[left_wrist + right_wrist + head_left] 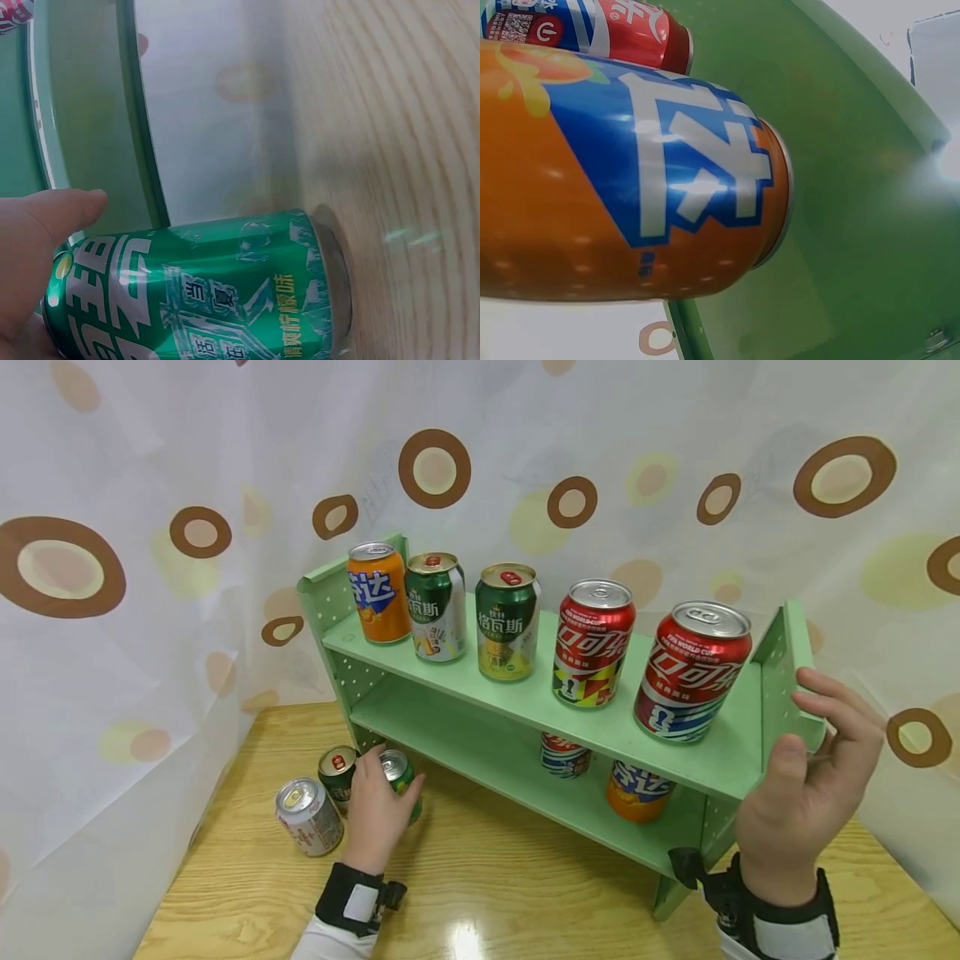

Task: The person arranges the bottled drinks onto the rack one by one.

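Note:
My left hand (pixel 379 808) reaches down over a green lemon soda can (pixel 202 292) on the table, its fingers bent round the can's top and its thumb at the right side. The can stands upright, partly hidden by the hand in the head view. Just left of it are a dark green can (pixel 337 770) and a silvery white can (pixel 309 817). My right hand (pixel 813 777) rests its extended fingers against the right end panel (pixel 787 672) of a light green two-tier shelf, thumb raised. An orange soda can (pixel 630 172) fills much of the right wrist view.
Along the upper tier (pixel 450 672) stand one orange can (pixel 378 593), two green cans (pixel 507 622) and two red cola cans (pixel 692 672). The lower tier (pixel 465 760) holds a red-and-blue can (pixel 564 757) and an orange can (pixel 637 793). A patterned curtain (pixel 487 410) hangs behind.

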Demonstrator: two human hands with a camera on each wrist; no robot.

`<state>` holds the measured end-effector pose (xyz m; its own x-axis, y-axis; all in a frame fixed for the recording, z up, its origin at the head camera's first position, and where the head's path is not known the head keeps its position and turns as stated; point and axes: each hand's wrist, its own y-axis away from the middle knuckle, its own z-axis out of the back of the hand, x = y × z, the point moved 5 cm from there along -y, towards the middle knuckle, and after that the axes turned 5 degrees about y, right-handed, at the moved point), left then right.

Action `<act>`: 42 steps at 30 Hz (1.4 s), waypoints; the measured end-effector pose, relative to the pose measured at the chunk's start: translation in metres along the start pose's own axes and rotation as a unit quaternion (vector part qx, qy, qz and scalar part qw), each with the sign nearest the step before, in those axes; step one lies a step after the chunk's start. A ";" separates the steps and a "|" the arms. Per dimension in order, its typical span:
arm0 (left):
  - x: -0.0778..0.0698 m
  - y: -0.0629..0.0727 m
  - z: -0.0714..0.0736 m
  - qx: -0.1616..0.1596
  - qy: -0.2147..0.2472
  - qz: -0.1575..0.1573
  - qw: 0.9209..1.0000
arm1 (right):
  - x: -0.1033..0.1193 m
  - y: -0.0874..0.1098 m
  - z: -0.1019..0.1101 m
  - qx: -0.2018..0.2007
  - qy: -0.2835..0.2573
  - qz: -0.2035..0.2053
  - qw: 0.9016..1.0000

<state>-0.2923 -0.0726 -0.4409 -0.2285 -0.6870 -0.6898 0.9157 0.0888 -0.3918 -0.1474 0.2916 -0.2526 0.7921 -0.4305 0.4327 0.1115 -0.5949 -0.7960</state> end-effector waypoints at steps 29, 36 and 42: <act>0.006 0.003 -0.001 -0.003 0.020 0.023 1.000 | -0.001 0.000 0.001 0.008 0.009 0.004 1.000; 0.004 0.002 0.004 -0.001 0.016 0.028 0.999 | -0.002 0.000 0.002 0.006 0.005 0.000 1.000; -0.008 0.000 0.021 -0.012 0.022 0.015 1.000 | -0.001 0.000 0.001 0.008 0.004 0.003 1.000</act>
<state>-0.2838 -0.0823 -0.4223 -0.2168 -0.6511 -0.7274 0.9142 0.1258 -0.3852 -0.1472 0.2926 -0.2532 0.7881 -0.4396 0.4309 0.1157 -0.5817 -0.8051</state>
